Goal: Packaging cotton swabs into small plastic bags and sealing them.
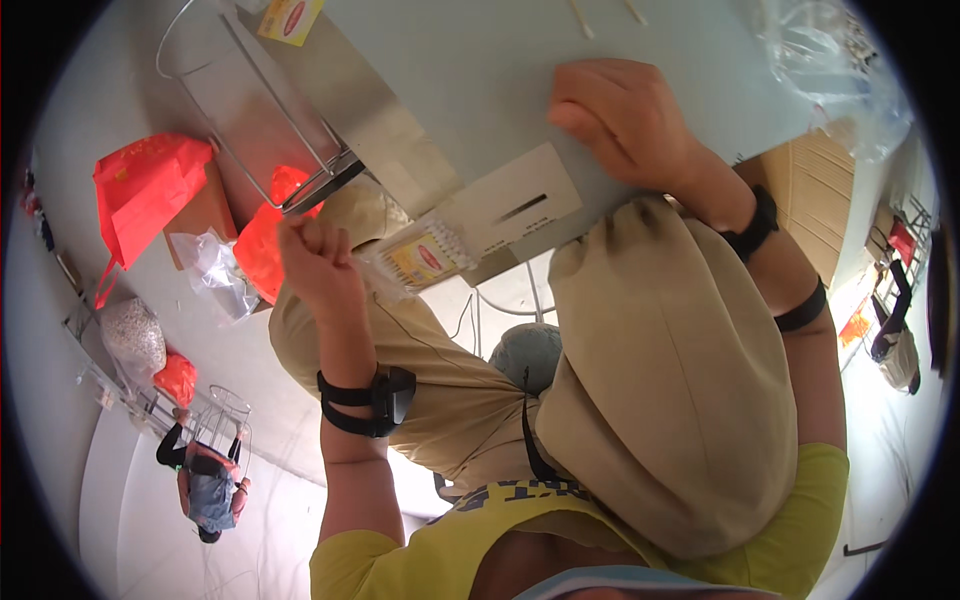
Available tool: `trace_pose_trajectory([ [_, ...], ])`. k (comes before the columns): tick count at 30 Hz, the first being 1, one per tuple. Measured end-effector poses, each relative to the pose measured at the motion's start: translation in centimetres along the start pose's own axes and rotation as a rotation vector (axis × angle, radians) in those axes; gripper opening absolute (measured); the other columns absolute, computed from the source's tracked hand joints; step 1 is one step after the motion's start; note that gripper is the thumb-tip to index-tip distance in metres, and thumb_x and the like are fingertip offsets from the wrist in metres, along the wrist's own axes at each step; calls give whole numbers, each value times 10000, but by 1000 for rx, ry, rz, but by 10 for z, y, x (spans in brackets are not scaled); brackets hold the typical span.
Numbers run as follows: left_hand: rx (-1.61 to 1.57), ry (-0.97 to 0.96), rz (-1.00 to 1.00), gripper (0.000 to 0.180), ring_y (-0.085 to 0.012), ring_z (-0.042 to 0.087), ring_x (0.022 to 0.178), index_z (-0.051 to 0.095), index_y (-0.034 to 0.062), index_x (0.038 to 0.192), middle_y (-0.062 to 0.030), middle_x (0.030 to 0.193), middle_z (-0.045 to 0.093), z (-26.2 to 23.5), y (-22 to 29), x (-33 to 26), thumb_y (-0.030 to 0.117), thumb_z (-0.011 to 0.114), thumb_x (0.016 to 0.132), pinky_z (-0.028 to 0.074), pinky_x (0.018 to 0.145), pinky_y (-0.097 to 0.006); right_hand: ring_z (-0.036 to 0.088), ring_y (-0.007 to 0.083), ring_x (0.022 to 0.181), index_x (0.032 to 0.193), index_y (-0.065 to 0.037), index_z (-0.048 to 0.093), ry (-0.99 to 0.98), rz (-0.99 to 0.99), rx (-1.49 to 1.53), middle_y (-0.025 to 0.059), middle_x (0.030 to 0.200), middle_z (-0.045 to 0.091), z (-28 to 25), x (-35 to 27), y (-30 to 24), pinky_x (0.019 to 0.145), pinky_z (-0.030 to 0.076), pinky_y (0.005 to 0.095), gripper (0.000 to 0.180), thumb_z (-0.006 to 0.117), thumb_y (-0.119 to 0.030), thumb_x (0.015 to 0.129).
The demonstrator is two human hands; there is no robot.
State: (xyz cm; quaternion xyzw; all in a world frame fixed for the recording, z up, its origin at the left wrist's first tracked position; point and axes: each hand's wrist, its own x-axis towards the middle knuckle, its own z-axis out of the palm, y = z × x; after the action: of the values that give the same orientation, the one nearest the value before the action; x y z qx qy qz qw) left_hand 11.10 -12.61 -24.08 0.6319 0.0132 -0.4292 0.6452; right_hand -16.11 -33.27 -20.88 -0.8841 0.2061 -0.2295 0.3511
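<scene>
Head view: left hand (318,262) is curled into a fist, fingers pressed together, pinching the left end of a clear packet of white sticks (425,255). The packet extends rightward from those fingers, just under the edge of the grey table (480,90). Right hand (625,120) rests on the tabletop, fingers bent and held close, well apart from the packet; whether it grips anything cannot be told.
</scene>
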Motion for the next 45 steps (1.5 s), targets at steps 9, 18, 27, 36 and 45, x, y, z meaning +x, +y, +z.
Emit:
trace_pose_trajectory([
  [9, -120, -330, 352, 143, -115, 307, 556, 545, 58, 992, 22, 649, 305, 70, 74, 42, 181, 475, 1003, 324, 520, -276, 597, 303, 640, 893, -55, 595, -44, -87, -197, 92, 749, 617, 2, 0, 0, 552, 476, 375, 60, 639, -42, 854],
  [18, 795, -807, 94, 357, -263, 532, 1044, 492, 63, 1271, -98, 1157, 518, 22, 79, 55, 253, 569, 979, 452, 850, -396, 542, 300, 580, 843, -36, 567, -167, -56, -478, 103, 706, 548, 1, -5, 2, 528, 448, 376, 45, 542, 0, 834],
  [27, 1197, -1369, 79, 324, -300, 688, 876, 675, 20, 1029, -128, 938, 695, 23, 27, 27, 181, 764, 762, 532, 736, -374, 508, 334, 608, 834, -52, 505, -320, 0, -694, 122, 730, 471, -2, -2, -10, 527, 424, 415, 57, 550, -83, 850],
  [36, 778, -1502, -155, 156, -140, 720, 795, 673, -6, 865, -75, 829, 724, 12, 58, 35, 144, 672, 823, 535, 656, -296, 488, 340, 606, 863, -57, 511, -352, -98, -715, 135, 744, 466, -6, -3, -8, 522, 409, 436, 50, 545, -78, 833],
  [45, 665, -1498, -167, 146, -126, 717, 813, 687, 8, 886, -50, 857, 735, 13, 64, 34, 139, 626, 864, 535, 670, -281, 475, 330, 584, 870, -51, 513, -337, -132, -698, 132, 725, 463, -3, -3, -6, 505, 401, 433, 59, 541, -71, 822],
])
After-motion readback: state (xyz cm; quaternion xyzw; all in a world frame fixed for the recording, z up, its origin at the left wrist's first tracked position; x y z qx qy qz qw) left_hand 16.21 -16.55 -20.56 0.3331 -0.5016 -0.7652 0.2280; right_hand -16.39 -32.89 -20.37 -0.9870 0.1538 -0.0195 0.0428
